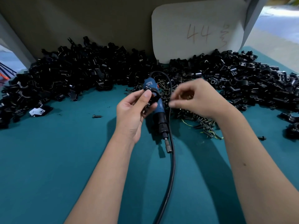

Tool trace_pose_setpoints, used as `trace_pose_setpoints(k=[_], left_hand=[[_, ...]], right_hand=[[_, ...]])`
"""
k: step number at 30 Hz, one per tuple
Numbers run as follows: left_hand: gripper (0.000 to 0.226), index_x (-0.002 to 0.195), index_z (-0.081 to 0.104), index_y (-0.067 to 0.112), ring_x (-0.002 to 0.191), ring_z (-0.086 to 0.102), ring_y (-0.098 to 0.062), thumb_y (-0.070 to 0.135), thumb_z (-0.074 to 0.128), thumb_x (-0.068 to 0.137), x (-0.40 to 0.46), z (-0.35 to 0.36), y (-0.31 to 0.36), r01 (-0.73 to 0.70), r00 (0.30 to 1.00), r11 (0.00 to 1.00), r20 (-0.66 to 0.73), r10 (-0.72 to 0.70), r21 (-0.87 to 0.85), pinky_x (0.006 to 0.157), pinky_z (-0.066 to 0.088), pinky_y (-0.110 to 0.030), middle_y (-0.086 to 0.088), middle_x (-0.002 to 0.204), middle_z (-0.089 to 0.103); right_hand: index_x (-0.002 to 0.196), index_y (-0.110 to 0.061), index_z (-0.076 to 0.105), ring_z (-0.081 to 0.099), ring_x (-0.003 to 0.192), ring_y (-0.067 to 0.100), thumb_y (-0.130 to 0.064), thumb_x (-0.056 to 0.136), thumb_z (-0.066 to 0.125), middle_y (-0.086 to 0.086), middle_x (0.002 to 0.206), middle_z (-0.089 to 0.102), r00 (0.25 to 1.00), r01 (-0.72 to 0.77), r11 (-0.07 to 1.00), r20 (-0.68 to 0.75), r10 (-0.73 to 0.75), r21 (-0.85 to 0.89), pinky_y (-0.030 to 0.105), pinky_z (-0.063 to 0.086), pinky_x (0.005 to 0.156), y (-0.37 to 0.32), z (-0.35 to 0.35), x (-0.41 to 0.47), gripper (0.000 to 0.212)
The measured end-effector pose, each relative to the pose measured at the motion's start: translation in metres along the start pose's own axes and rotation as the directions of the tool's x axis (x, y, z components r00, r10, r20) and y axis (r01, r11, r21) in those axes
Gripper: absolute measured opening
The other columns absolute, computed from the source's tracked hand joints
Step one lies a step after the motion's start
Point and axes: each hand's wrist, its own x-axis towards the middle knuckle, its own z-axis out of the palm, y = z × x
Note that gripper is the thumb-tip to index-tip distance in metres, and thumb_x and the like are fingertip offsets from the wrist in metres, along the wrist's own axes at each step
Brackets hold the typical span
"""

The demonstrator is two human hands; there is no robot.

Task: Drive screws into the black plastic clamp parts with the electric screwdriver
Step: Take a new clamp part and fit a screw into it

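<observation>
1. right hand [196,98] is motion-blurred, so can't tell if its fingertips pinch anything.
2. left hand [135,113] covers part of the black clamp part [152,92] and the screwdriver [157,110] body.
3. cord [168,175] gets cut off at the bottom edge.
4. clamp pile [72,75] runs off the left edge.

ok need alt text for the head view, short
A person's left hand holds a black clamp part while the right hand reaches over a pile of screws. A blue electric screwdriver lies on the teal table between them, heaps of black clamps behind.
</observation>
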Motion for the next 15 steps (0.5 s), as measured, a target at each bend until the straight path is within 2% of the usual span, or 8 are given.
trace_pose_setpoints(k=[1, 2, 4, 6, 8, 10, 13, 15], left_hand=[[0.017, 0.088, 0.079, 0.009, 0.079, 0.072, -0.015, 0.020, 0.078, 0.075, 0.001, -0.002, 0.000, 0.004, 0.999, 1.000, -0.033, -0.004, -0.006, 0.068, 0.059, -0.021, -0.008, 0.091, 0.078], [0.019, 0.089, 0.078, 0.008, 0.079, 0.071, -0.015, 0.020, 0.079, 0.075, 0.002, -0.003, 0.000, 0.006, 0.998, 1.000, -0.056, -0.007, -0.010, 0.068, 0.059, -0.021, -0.008, 0.091, 0.077], [0.021, 0.091, 0.078, 0.007, 0.081, 0.070, -0.016, 0.021, 0.079, 0.075, 0.003, -0.006, -0.001, 0.012, 0.997, 1.000, -0.075, -0.013, -0.014, 0.070, 0.059, -0.022, -0.009, 0.092, 0.077], [0.020, 0.092, 0.078, 0.007, 0.081, 0.071, -0.016, 0.021, 0.080, 0.076, 0.003, -0.006, -0.002, 0.020, 0.997, 1.000, -0.075, -0.021, -0.013, 0.070, 0.060, -0.022, -0.009, 0.093, 0.077], [0.015, 0.091, 0.078, 0.008, 0.079, 0.071, -0.014, 0.018, 0.079, 0.080, 0.002, -0.005, -0.003, 0.027, 0.997, 1.000, -0.078, -0.027, -0.006, 0.070, 0.059, -0.022, -0.009, 0.092, 0.077], [0.009, 0.091, 0.077, 0.007, 0.078, 0.072, -0.014, 0.014, 0.077, 0.085, 0.002, -0.004, -0.005, 0.031, 0.996, 1.000, -0.082, -0.031, -0.004, 0.070, 0.059, -0.021, -0.008, 0.091, 0.078], [0.005, 0.092, 0.076, 0.007, 0.080, 0.073, -0.015, 0.010, 0.075, 0.089, 0.002, -0.004, -0.005, 0.027, 0.996, 1.000, -0.081, -0.028, -0.015, 0.071, 0.059, -0.022, -0.008, 0.092, 0.078], [0.005, 0.094, 0.076, 0.007, 0.081, 0.073, -0.015, 0.009, 0.074, 0.090, 0.002, -0.005, -0.005, 0.024, 0.996, 1.000, -0.080, -0.026, -0.020, 0.071, 0.060, -0.023, -0.009, 0.093, 0.078]], right_hand=[[0.084, -0.030, 0.078, 0.061, 0.069, -0.006, -0.029, 0.077, 0.092, -0.010, 0.081, 0.074, 0.998, -0.031, 0.979, 0.053, 0.043, -0.202, 0.016, 0.054, 0.071, 0.003, -0.002, 0.000, 0.016], [0.086, -0.033, 0.077, 0.061, 0.072, -0.005, -0.027, 0.077, 0.092, -0.014, 0.084, 0.072, 0.990, -0.053, 0.944, 0.105, 0.092, -0.327, 0.011, 0.048, 0.067, 0.007, -0.003, -0.001, 0.019], [0.093, -0.035, 0.076, 0.058, 0.078, -0.002, -0.022, 0.078, 0.092, -0.014, 0.092, 0.070, 0.974, -0.093, 0.912, 0.154, 0.167, -0.399, 0.009, 0.040, 0.064, 0.011, -0.002, -0.001, 0.025], [0.086, -0.035, 0.074, 0.058, 0.074, -0.002, -0.016, 0.080, 0.090, -0.012, 0.087, 0.070, 0.968, -0.121, 0.899, 0.152, 0.202, -0.421, 0.007, 0.038, 0.058, 0.011, -0.001, 0.001, 0.025], [0.074, -0.033, 0.073, 0.058, 0.060, -0.007, -0.012, 0.081, 0.088, -0.012, 0.071, 0.067, 0.966, -0.148, 0.899, 0.135, 0.221, -0.411, 0.004, 0.038, 0.051, 0.011, 0.001, 0.003, 0.027], [0.072, -0.031, 0.072, 0.054, 0.052, -0.012, -0.010, 0.083, 0.087, -0.012, 0.062, 0.060, 0.969, -0.172, 0.907, 0.100, 0.226, -0.383, 0.004, 0.036, 0.048, 0.012, 0.003, 0.002, 0.028], [0.077, -0.030, 0.070, 0.055, 0.055, -0.006, -0.010, 0.088, 0.082, -0.014, 0.067, 0.060, 0.975, -0.192, 0.919, 0.040, 0.219, -0.344, 0.003, 0.036, 0.050, 0.014, 0.001, 0.000, 0.026], [0.080, -0.029, 0.068, 0.056, 0.064, 0.000, -0.012, 0.092, 0.078, -0.012, 0.076, 0.064, 0.975, -0.213, 0.929, -0.006, 0.222, -0.301, 0.006, 0.039, 0.055, 0.016, -0.002, -0.001, 0.023]])
